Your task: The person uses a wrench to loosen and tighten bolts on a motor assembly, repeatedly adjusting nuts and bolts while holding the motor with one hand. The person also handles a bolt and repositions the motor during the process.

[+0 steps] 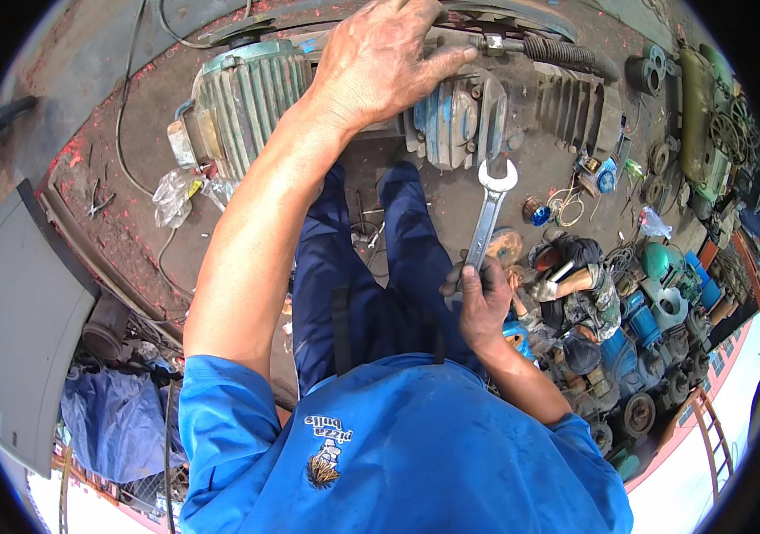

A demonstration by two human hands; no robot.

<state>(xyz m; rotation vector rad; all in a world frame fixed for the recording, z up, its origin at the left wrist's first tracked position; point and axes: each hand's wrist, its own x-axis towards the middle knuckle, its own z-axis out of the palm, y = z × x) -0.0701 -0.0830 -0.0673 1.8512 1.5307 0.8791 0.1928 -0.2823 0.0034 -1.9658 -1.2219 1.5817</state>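
Note:
My left hand (380,67) reaches over the top of a dirty compressor with a finned blue-and-grey cylinder head (442,125). Its thumb stands apart from the fingers, beside a metal rod with a nut (494,43); the fingertips are partly hidden at the upper edge. In my right hand (485,303) is a steel open-end wrench (485,222), gripped near its lower end, its open jaw pointing up toward the compressor. A ribbed green electric motor (251,102) stands left of my left hand. Right of the head runs a coil-wrapped hose (567,53).
Another person (580,294) in camouflage clothing works close on my right, among several old motors and pumps (642,320). Cables (121,133) and a plastic bag (175,198) lie on the floor at left. A grey panel (24,311) and blue tarp (121,418) are farther left.

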